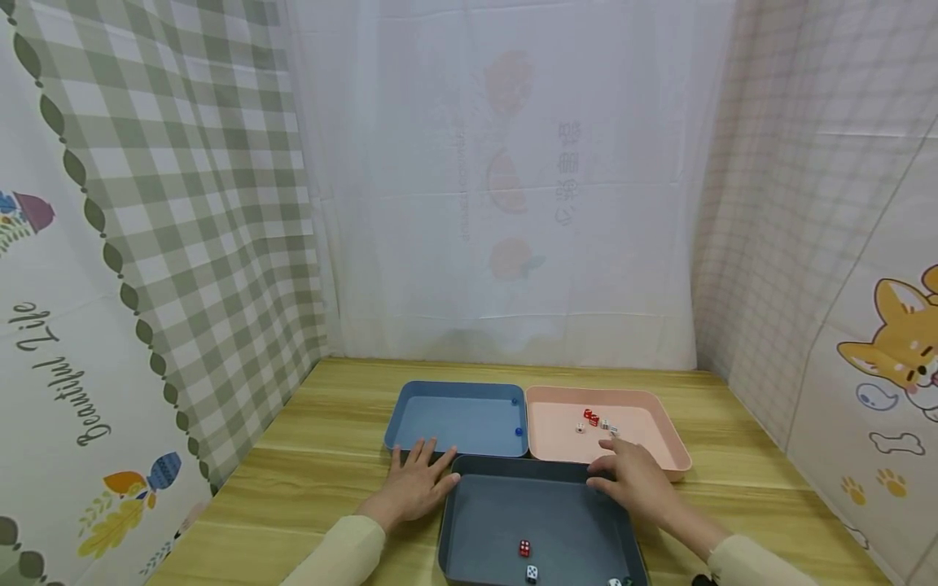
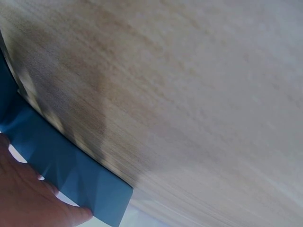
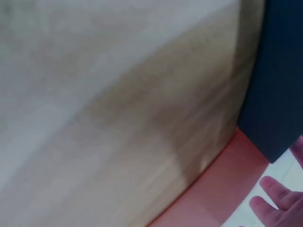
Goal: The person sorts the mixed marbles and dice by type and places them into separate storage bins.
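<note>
In the head view, the left hand [image 1: 414,488] has its fingers spread at the near left corner of the blue tray [image 1: 462,419], its thumb by the dark tray's left corner [image 1: 538,505]. The right hand [image 1: 637,480] reaches over the right far corner of the dark tray, fingers slightly bent near the pink tray's near edge [image 1: 564,443], holding nothing visible. The pink tray holds red dice [image 1: 591,417] and white dice [image 1: 605,424]. A red die [image 1: 524,548] and a white die [image 1: 532,574] lie in the dark tray.
Two small blue pieces [image 1: 519,431] lie at the blue tray's right side. More small pieces [image 1: 615,582] sit at the dark tray's near edge. A black object [image 1: 703,580] is partly visible by the right sleeve. Cloth hangs behind the wooden table [image 1: 322,456] and on both sides.
</note>
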Motion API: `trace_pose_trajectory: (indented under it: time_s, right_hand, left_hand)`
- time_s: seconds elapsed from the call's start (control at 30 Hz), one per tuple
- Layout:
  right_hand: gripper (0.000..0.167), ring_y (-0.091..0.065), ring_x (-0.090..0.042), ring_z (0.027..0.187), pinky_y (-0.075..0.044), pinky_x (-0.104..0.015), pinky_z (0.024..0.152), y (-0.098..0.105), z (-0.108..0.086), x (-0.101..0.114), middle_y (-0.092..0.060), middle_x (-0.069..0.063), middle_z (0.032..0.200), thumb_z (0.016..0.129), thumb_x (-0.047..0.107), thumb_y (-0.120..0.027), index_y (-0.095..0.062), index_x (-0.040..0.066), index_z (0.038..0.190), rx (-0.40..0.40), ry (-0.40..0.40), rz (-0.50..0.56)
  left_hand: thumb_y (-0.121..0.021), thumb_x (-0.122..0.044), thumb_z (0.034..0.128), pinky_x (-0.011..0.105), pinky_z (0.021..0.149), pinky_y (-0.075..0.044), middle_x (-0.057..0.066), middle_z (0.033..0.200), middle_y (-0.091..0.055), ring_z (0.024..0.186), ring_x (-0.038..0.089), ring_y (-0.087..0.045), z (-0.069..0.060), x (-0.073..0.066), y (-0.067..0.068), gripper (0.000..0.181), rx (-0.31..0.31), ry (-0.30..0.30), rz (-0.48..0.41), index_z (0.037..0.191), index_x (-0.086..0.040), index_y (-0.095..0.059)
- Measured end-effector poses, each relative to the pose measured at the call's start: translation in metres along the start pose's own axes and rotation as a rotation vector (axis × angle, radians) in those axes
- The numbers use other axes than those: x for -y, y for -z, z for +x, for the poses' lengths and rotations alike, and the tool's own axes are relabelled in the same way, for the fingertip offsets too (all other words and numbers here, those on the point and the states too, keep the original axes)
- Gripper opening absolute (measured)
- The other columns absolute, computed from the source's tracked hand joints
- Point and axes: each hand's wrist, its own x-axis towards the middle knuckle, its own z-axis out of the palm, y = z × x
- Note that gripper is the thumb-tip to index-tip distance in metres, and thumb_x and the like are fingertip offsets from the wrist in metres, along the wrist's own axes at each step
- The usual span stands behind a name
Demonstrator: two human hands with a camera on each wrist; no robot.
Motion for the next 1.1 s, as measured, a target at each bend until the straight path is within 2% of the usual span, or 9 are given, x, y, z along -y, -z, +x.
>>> trace_pose_trajectory:
  time_s: [0.2,0.4,0.77,1.1]
  right_hand:
    - [0.014,-0.054,-0.044,0.121,-0.029,-0.072,0.1,-0.0049,-0.0061,-0.0013,-0.064,-0.021,0.12,0.075,0.023,-0.086,-0.078,0.017,0.084,0.018,-0.039,-0.117]
    - [0.015,-0.051,-0.045,0.124,-0.027,-0.073,0.101,-0.0049,-0.0084,0.0001,-0.064,-0.021,0.124,0.075,0.024,-0.087,-0.078,0.016,0.084,0.053,-0.046,-0.177]
    - [0.013,-0.054,-0.043,0.12,-0.028,-0.074,0.099,-0.0068,-0.0014,0.0029,-0.069,-0.016,0.115,0.072,0.018,-0.087,-0.074,0.019,0.072,0.169,-0.083,-0.172]
    - [0.013,-0.053,-0.044,0.122,-0.026,-0.074,0.101,-0.0038,-0.0005,0.0072,-0.067,-0.017,0.119,0.073,0.019,-0.087,-0.073,0.022,0.072,0.161,-0.07,-0.139]
  left_hand:
    - [-0.035,-0.054,0.1051,0.072,0.109,-0.007,0.019,0.159,-0.026,0.146,0.043,-0.021,-0.0002,-0.0002,0.0003,0.06,-0.004,-0.004,-0.004,0.155,-0.021,-0.038]
    - [-0.034,-0.055,0.1051,0.072,0.109,-0.007,0.019,0.16,-0.025,0.147,0.042,-0.02,0.0001,0.0006,0.0,0.061,0.0,-0.002,-0.003,0.156,-0.022,-0.037]
    - [-0.033,-0.055,0.1049,0.072,0.109,-0.007,0.018,0.16,-0.025,0.147,0.042,-0.02,0.0016,0.0022,-0.0021,0.061,0.005,0.004,0.004,0.156,-0.023,-0.037]
    - [-0.032,-0.057,0.1045,0.072,0.11,-0.007,0.017,0.16,-0.025,0.147,0.042,-0.02,0.0023,0.0023,-0.0023,0.062,0.01,0.008,0.002,0.156,-0.024,-0.036]
